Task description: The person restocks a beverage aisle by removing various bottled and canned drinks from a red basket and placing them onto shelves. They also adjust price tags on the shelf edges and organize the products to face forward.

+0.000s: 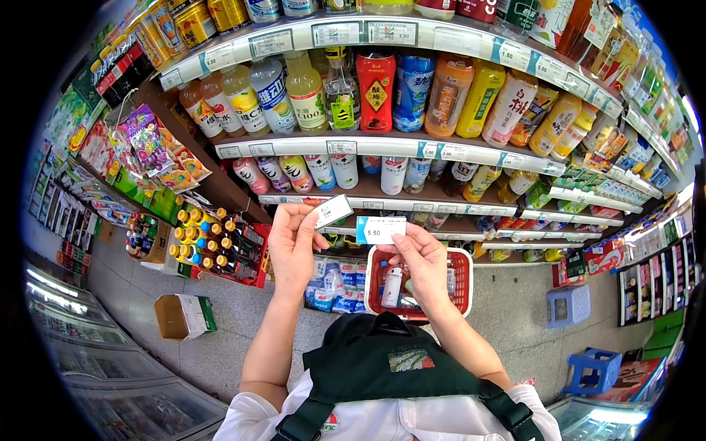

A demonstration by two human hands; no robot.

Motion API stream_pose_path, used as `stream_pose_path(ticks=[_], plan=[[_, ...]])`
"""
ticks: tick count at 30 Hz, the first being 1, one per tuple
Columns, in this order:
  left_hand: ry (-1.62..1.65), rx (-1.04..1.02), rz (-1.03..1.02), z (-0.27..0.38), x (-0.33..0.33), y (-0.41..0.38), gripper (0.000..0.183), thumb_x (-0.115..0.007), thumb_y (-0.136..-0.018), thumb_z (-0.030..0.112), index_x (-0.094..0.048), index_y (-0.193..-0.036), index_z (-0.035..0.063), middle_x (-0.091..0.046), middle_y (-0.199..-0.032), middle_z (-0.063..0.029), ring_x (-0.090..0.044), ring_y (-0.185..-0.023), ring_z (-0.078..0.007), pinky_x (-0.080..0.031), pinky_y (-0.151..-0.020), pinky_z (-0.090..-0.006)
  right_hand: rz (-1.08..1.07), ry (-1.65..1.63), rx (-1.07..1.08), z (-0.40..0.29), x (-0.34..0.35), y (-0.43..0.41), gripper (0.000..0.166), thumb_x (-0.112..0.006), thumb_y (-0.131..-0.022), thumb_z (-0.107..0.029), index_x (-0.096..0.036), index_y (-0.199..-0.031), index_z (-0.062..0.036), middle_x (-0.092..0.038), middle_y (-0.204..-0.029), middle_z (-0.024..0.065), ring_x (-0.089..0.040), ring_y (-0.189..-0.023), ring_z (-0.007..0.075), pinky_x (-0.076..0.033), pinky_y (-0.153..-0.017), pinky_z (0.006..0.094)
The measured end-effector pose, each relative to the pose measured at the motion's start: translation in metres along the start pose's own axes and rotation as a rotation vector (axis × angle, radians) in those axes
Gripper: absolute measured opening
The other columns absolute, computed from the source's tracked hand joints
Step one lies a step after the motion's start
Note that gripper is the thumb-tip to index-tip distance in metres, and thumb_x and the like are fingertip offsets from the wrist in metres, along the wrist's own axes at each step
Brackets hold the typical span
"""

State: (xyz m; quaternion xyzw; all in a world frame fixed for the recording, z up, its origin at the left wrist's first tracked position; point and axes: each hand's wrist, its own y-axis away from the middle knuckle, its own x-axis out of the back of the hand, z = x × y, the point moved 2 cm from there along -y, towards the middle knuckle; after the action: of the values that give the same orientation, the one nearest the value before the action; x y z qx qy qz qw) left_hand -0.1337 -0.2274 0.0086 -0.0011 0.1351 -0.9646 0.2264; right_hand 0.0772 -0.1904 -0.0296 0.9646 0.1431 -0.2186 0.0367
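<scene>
My left hand (pixel 295 242) pinches a small price card (pixel 333 211) by its lower left edge, tilted up to the right. Just beside it, my right hand (pixel 422 256) holds a second price card (pixel 380 230) with a blue stripe, by its lower right corner. The two cards are apart, close in front of the lower drink shelves. Below my right hand stands a red and white plastic shopping basket (pixel 468 292) with a white bottle (pixel 392 286) and other bottles in it.
Bottled drinks fill the curved shelves, whose white label rail (pixel 386 148) holds price cards. A crate of capped bottles (pixel 259 270), an opened carton (pixel 171 317), bagged goods (pixel 331 286) and plastic stools (pixel 593 370) stand on the floor. Glass-topped freezers (pixel 127 380) line the lower left.
</scene>
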Motion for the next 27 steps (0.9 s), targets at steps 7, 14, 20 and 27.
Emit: stream_pose_path(ticks=[7,14,20,27], plan=[[-0.008,-0.030,-0.036,0.005,0.001,0.003,0.019,-0.056,-0.104,0.009,-0.059,-0.122,0.0030,-0.066,-0.087,-0.0043,-0.055,-0.059,-0.0043,-0.044,-0.053,-0.0179,0.010,-0.009,-0.003,0.001,-0.002,0.001,0.030,-0.067,-0.098,-0.011,-0.064,-0.125,0.0020,-0.074,-0.112,0.0115,-0.073,-0.094,0.0141,-0.054,-0.070,0.0206],[-0.182,-0.060,-0.157,-0.003,0.001,0.009,0.020,-0.050,-0.106,0.007,-0.067,-0.113,-0.0006,-0.064,-0.100,-0.0025,-0.056,-0.067,-0.0043,-0.045,-0.059,-0.0187,0.060,-0.015,0.008,-0.003,-0.003,0.004,0.028,-0.071,-0.096,-0.009,-0.066,-0.121,0.0012,-0.075,-0.107,0.0092,-0.071,-0.090,0.0100,-0.053,-0.068,0.0198],[-0.081,-0.005,-0.193,0.006,-0.013,0.013,0.015,-0.063,-0.098,0.005,-0.070,-0.106,-0.0036,-0.064,-0.097,-0.0046,-0.059,-0.067,-0.0062,-0.050,-0.061,-0.0214,0.094,-0.035,0.038,-0.005,-0.001,0.006,0.026,-0.072,-0.094,-0.006,-0.065,-0.117,0.0005,-0.075,-0.103,0.0089,-0.071,-0.088,0.0096,-0.054,-0.064,0.0196],[-0.123,-0.012,-0.198,-0.003,-0.022,0.019,0.015,-0.078,-0.086,0.004,-0.073,-0.097,-0.0036,-0.062,-0.085,-0.0030,-0.060,-0.063,-0.0053,-0.047,-0.056,-0.0213,0.101,-0.051,0.056,-0.001,0.001,0.008,0.025,-0.073,-0.093,-0.005,-0.063,-0.116,0.0002,-0.075,-0.102,0.0094,-0.071,-0.088,0.0096,-0.054,-0.061,0.0184]])
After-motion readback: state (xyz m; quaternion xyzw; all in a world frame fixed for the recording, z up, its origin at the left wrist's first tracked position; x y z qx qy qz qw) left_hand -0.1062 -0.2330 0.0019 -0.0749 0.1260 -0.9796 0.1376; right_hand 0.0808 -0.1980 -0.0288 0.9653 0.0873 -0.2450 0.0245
